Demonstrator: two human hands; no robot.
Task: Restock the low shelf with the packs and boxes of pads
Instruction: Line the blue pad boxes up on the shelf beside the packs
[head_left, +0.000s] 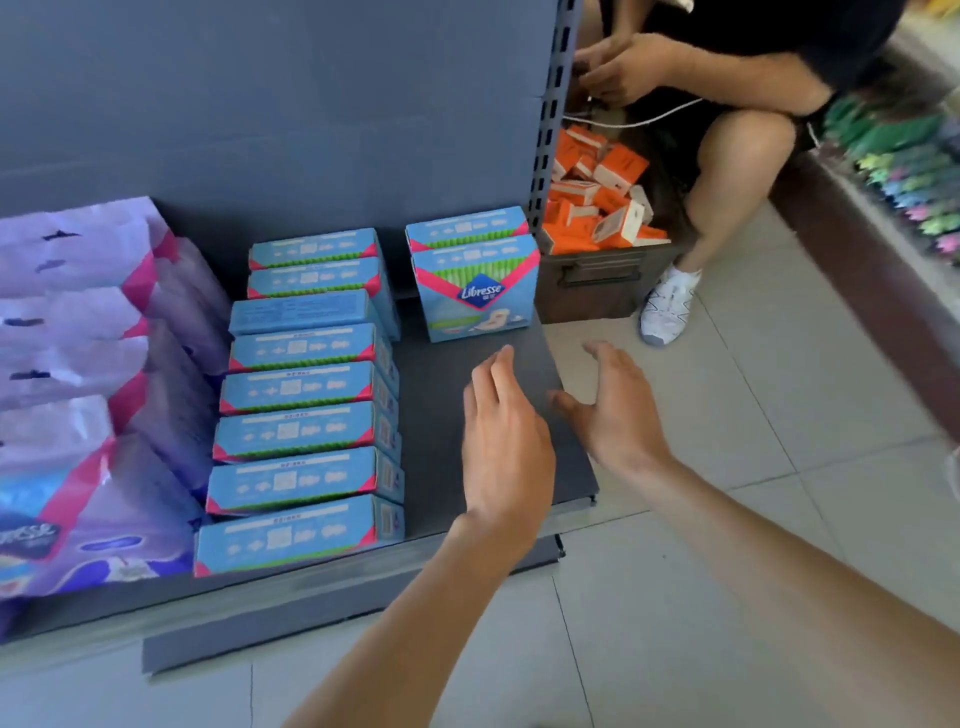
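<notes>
We look down at the low shelf, a dark grey board close to the floor. Our left hand hangs over the bare right part of the shelf, palm down, its fingers spread and holding nothing. Our right hand is just beside it, over the right edge of the shelf, also with loose, empty fingers. In front of both hands two blue boxes of pads stand upright at the back of the shelf, one behind the other, and the front one shows the name Libresse. To the left of the hands a long row of the same blue boxes runs from the front edge to the back wall, each box touching the next. Further left, purple packs of pads lie in a pile on the shelf. On the tiled floor to the right, behind the shelf post, stands a dark crate full of orange boxes. Another person sits next to it.
</notes>
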